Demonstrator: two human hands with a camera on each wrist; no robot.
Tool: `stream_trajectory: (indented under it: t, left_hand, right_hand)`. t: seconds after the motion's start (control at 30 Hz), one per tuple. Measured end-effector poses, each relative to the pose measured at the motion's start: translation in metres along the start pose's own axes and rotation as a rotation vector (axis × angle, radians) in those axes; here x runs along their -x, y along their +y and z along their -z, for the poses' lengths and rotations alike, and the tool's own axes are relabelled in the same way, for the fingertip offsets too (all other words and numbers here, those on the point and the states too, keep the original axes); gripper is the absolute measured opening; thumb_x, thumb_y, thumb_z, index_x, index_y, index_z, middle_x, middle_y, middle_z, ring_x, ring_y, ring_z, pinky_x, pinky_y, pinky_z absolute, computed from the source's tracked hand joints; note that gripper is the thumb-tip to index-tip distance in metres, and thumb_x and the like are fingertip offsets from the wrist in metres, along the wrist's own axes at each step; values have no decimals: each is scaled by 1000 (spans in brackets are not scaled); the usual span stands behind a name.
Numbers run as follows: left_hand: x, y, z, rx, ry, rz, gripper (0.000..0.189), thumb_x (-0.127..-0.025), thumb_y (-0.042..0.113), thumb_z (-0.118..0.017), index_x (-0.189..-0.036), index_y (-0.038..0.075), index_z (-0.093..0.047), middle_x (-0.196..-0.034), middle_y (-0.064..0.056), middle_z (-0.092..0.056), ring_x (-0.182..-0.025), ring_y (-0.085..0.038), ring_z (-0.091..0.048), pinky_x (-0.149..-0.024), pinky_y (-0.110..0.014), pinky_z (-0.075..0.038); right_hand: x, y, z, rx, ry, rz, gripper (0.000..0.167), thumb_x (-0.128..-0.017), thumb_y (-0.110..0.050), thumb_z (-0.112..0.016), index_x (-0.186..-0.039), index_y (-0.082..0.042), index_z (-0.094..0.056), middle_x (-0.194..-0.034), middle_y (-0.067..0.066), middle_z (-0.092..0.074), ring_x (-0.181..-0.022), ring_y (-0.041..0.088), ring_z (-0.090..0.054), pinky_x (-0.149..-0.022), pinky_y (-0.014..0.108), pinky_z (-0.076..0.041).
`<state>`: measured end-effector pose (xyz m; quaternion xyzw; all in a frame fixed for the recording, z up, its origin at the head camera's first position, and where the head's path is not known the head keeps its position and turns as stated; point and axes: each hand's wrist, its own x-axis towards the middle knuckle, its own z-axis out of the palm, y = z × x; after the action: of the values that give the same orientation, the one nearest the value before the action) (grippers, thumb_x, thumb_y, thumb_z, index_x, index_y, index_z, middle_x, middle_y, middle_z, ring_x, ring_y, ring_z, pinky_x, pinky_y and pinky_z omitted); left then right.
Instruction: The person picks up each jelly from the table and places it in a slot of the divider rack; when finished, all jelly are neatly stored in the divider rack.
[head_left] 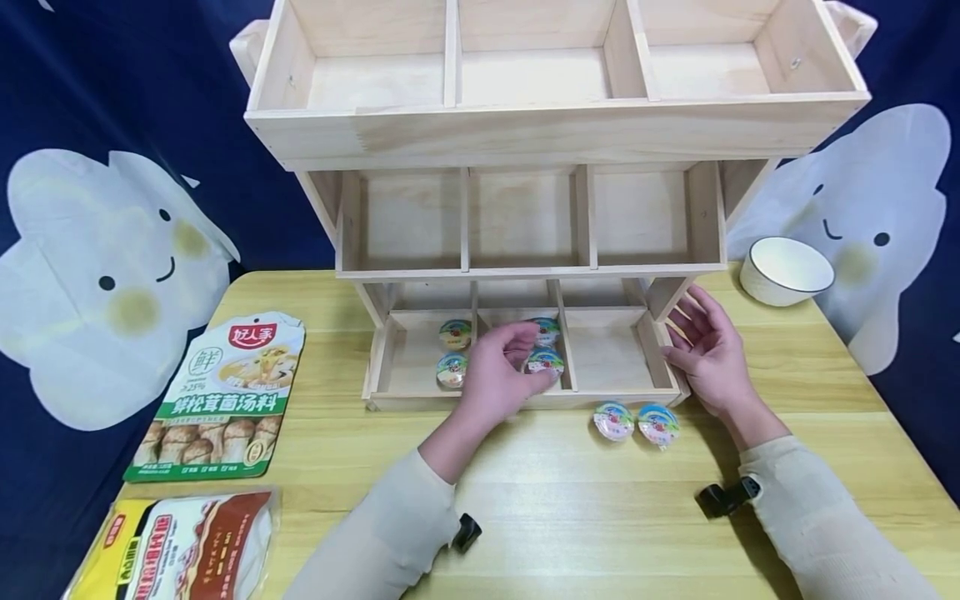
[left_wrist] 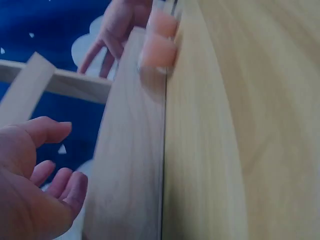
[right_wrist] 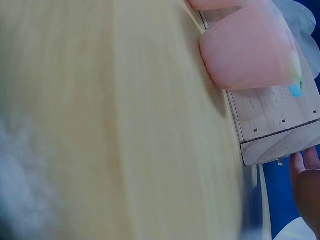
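Observation:
My left hand (head_left: 498, 371) reaches over the bottom tier of a wooden shelf rack (head_left: 517, 402), its fingers loosely bent with nothing between them. Beneath its fingers, two small jelly cups with printed lids, a back one (head_left: 547, 331) and a front one (head_left: 545, 362), sit in the middle compartment. The left compartment holds two more, a back cup (head_left: 455, 334) and a front cup (head_left: 452, 370). At the rack's right side my right hand (head_left: 708, 358) has its relaxed fingers against the side panel. Two pink jelly cups, one (head_left: 613, 422) beside another (head_left: 658, 426), stand on the table in front.
Two upper tiers, the middle one (head_left: 525, 273) and the top one (head_left: 555, 133), overhang the bottom tier. Right of the rack stands a white bowl (head_left: 787, 271). A green-and-white soup packet (head_left: 217, 400) and another food bag (head_left: 176, 546) lie on the wooden table (head_left: 585, 517) at left.

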<state>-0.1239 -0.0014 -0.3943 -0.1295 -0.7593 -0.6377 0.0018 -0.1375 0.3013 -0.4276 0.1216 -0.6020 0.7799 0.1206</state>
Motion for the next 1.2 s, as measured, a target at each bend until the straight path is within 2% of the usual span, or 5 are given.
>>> stream_trajectory:
  t: [0.13,0.37,0.5,0.83,1.2]
  left_hand:
    - [16,10,-6,54,12,-71,54,-68,-11,-83,-118,-5,-64,-107,-22,-64,-98,-37,-63,-90,-36,-56]
    - [42,15,-24,92,-87,-21,52,-69,-11,-83,-117,-2,-65,-103,-8,-64,-97,-34,-64,-88,-31,-56]
    - [51,13,-33,100,-125,37,51,-69,-8,-84,-116,1,-66,-106,-8,-64,-98,-31,-64,-87,-28,-56]
    - [59,-4,-61,93,-129,195,49,-68,-5,-86,-114,2,-70,-102,-5,-65,-94,-22,-65,-85,-25,-56]
    - [59,-17,-83,51,-91,153,55,-67,-7,-84,-118,7,-71,-104,6,-67,-92,-9,-64,-82,-21,-55]
  right_hand:
    - [-2,0,0,2,0,0,99,-65,45,-38,-151,-5,-39,-142,19,-48,-127,26,-51,-101,29,-46]
    - [-3,0,0,11,2,-4,100,-65,45,-38,-151,-6,-39,-143,19,-47,-127,25,-51,-102,29,-46]
    - [-2,1,0,14,2,-7,99,-65,45,-39,-151,-6,-39,-142,18,-48,-127,25,-51,-102,29,-46]
    - [-1,2,1,10,0,5,99,-65,45,-38,-151,-5,-39,-144,18,-49,-128,25,-52,-102,29,-46]
    - [-1,1,1,10,1,6,98,-66,45,-38,-151,-5,-39,-143,18,-50,-128,26,-52,-102,30,-45]
